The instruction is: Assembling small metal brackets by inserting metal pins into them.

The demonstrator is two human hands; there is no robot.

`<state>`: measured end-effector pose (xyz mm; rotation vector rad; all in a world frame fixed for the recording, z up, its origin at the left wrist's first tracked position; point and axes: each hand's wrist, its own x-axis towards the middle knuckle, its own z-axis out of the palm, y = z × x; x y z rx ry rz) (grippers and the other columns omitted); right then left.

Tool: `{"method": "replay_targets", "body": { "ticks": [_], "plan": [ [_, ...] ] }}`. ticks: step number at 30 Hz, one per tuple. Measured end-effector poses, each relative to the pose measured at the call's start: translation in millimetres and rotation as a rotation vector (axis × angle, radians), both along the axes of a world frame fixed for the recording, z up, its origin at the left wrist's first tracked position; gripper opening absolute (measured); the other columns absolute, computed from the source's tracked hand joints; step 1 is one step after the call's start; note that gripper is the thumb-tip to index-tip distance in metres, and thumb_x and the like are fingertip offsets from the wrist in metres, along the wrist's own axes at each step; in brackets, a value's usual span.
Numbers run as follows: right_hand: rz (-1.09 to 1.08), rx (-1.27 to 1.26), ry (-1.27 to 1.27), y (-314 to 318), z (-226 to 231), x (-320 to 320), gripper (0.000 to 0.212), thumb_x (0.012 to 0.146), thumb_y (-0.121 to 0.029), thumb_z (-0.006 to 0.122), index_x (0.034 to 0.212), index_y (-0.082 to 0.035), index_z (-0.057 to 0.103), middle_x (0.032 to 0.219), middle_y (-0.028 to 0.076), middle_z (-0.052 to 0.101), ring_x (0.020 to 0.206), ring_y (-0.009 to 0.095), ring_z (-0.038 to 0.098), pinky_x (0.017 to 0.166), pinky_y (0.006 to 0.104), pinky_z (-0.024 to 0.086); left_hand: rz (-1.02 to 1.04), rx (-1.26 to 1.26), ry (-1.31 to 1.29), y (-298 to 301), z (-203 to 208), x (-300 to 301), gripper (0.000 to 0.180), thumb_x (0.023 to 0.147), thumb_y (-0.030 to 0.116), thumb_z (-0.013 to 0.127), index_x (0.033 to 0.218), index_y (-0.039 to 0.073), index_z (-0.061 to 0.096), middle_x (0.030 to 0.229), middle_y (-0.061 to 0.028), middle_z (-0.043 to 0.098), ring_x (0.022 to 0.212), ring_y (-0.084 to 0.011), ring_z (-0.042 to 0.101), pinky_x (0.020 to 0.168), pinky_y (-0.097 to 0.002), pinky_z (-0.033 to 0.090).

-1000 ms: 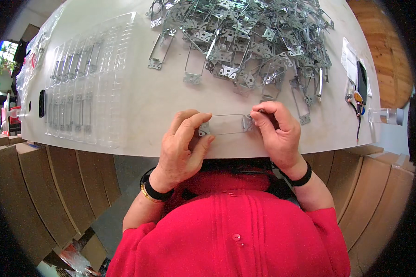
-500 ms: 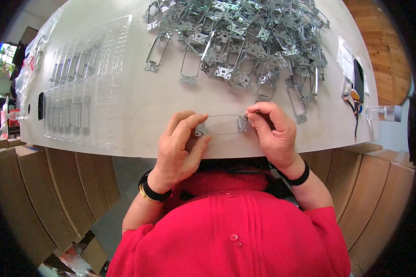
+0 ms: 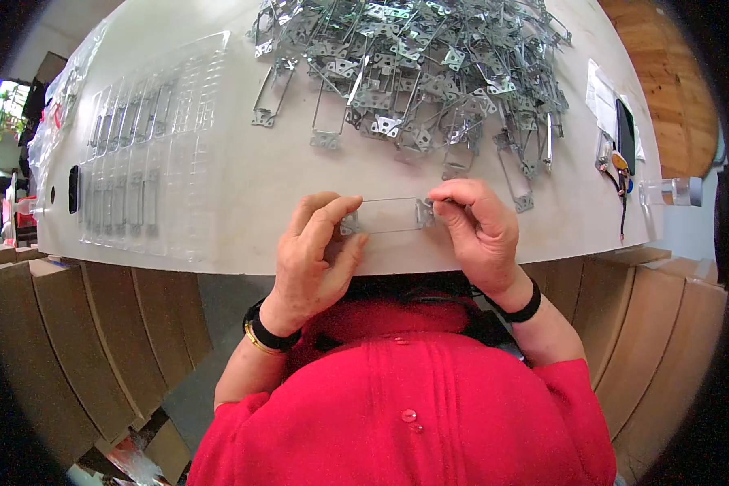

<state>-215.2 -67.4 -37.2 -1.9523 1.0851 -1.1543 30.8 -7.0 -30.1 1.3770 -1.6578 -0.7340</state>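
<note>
Left hand (image 3: pixel 309 255) and right hand (image 3: pixel 483 239), both bare, are gripping opposite ends of a slim wire-framed metal bracket (image 3: pixel 390 199) at the near side of a white table (image 3: pixel 251 206) (whether its underside is touching the surface, I cannot tell from here). The left is grasping the bracket's left end plate (image 3: pixel 349 223), forefinger at its far corner and thumb at its near one, while the right is pinching at the far corner of the right end plate (image 3: pixel 424 214); whether a smaller part is also sitting in that pinch, I cannot tell. Careful handling is probably calling for a light, even hold on the plates, since hard squeezing or twisting would likely be bowing the thin wires between them; the left hand is best serving as a steady anchor while the right is applying small, precise pressure. Beyond the fingers, a tangled heap of similar brackets (image 3: pixel 413 73) is spreading across the table. To the left, a clear plastic tray (image 3: pixel 196 150) is holding more metal pieces (image 3: pixel 131 121) in two rows; at far right, a black smartphone (image 3: pixel 626 138) is lying near a lidded clear container (image 3: pixel 674 192).
</note>
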Motion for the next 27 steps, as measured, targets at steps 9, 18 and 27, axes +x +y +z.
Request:
{"method": "replay_targets", "body": {
  "ticks": [9, 18, 27],
  "plan": [
    [-0.033, 0.202, -0.165, 8.0, -4.5, -9.2, 0.013, 0.099, -0.002, 0.076, 0.111, -0.004, 0.073, 0.100, 0.006, 0.074, 0.087, 0.015, 0.069, 0.080, 0.0270, 0.055, 0.041, -0.034, -0.021, -1.0, -2.3, -1.8, 0.046, 0.086, -0.004, 0.077, 0.131, 0.001, 0.068, 0.120, -0.0132, 0.063, 0.091, -0.0185, 0.061, 0.076, -0.0296, 0.051],
    [0.014, 0.202, -0.105, 7.8, -0.4, -8.4, 0.016, 0.097, -0.001, 0.076, 0.113, -0.005, 0.074, 0.104, 0.007, 0.078, 0.093, 0.015, 0.073, 0.083, 0.0288, 0.057, 0.056, -0.013, -0.032, -1.0, -3.8, -1.4, 0.046, 0.086, -0.004, 0.077, 0.131, 0.000, 0.068, 0.120, -0.0128, 0.063, 0.093, -0.0180, 0.062, 0.076, -0.0289, 0.051],
    [-0.007, 0.151, -0.027, 6.2, 1.4, -6.6, 0.018, 0.094, -0.003, 0.080, 0.110, -0.007, 0.075, 0.101, 0.008, 0.077, 0.089, 0.019, 0.073, 0.079, 0.0300, 0.057, 0.065, -0.030, -0.038, -1.8, -1.0, -2.4, 0.047, 0.084, -0.005, 0.077, 0.130, 0.000, 0.069, 0.119, -0.0130, 0.064, 0.093, -0.0184, 0.063, 0.077, -0.0296, 0.052]
  ]
}}
